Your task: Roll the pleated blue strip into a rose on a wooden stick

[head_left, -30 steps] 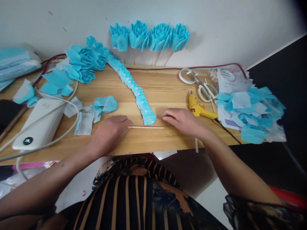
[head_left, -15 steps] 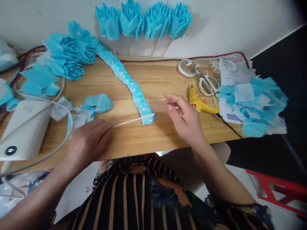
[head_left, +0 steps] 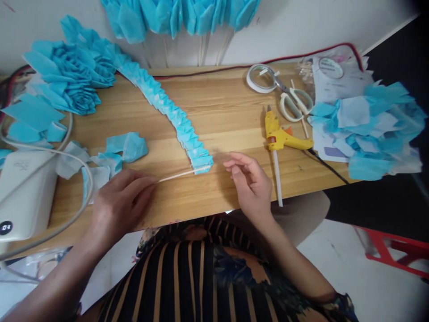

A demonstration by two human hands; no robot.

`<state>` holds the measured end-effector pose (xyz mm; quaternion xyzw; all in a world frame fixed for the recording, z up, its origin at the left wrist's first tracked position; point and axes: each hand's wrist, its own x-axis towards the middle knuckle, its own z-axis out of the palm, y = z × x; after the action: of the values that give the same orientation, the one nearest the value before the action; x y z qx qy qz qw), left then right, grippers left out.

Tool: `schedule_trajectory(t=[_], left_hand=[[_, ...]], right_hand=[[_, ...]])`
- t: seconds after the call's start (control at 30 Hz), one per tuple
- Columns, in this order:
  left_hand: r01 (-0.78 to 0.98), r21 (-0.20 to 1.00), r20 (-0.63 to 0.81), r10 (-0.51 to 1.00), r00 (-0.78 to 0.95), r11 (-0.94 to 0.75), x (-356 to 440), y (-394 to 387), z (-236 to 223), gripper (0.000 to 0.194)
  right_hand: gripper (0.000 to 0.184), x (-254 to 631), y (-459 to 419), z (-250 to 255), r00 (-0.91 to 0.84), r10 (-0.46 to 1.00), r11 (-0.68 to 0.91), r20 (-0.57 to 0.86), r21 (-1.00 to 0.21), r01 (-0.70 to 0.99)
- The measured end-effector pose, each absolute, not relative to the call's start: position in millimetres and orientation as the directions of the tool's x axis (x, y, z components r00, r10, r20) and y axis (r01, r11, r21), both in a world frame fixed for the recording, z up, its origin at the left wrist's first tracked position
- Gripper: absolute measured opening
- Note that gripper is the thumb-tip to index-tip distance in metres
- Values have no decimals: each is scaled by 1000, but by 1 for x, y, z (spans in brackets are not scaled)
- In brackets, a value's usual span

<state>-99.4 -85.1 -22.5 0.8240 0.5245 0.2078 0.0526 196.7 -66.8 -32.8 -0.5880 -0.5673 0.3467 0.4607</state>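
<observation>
My left hand [head_left: 122, 199] pinches one end of a thin white stick [head_left: 176, 175] just over the table. The stick's other tip lies across the near end of a long strip of overlapping folded blue fabric [head_left: 172, 114]. Beside that end, to the right, is my right hand [head_left: 253, 183], its fingers loosely curled and a little apart from the thumb, with nothing visible in them. It does not touch the strip. The strip curves back to the blue fabric flowers [head_left: 72, 71] at the far left.
A yellow glue gun [head_left: 273, 129] with a white glue stick lies on the right, before scissors [head_left: 291, 105] and a tape roll [head_left: 263, 78]. Blue fabric pieces [head_left: 372, 125] are piled far right. A power bank [head_left: 28, 192] with a looping cable sits left. Several stemmed flowers [head_left: 164, 15] lean on the wall.
My left hand moved left and the stick's tip came onto the strip's end. My right hand lifted, then lowered again beside the strip. The view shifted closer to the table.
</observation>
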Motion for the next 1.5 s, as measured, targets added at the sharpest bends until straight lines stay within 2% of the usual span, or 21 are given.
schedule_trajectory(t=[0.6,1.17,1.5], left_hand=[[841,275,311,871,382,-467,-103,-86,-19,11],[844,248,295,867,402,-476,-102,-83,-19,13],[830,242,295,853,431,-503,-106,-82,-22,17]], right_hand=[[26,198,-67,-35,52,989,100,137,-893,439],[25,196,-66,-29,26,989,119,145,-892,435],[24,196,-64,-33,3,967,230,253,-882,411]])
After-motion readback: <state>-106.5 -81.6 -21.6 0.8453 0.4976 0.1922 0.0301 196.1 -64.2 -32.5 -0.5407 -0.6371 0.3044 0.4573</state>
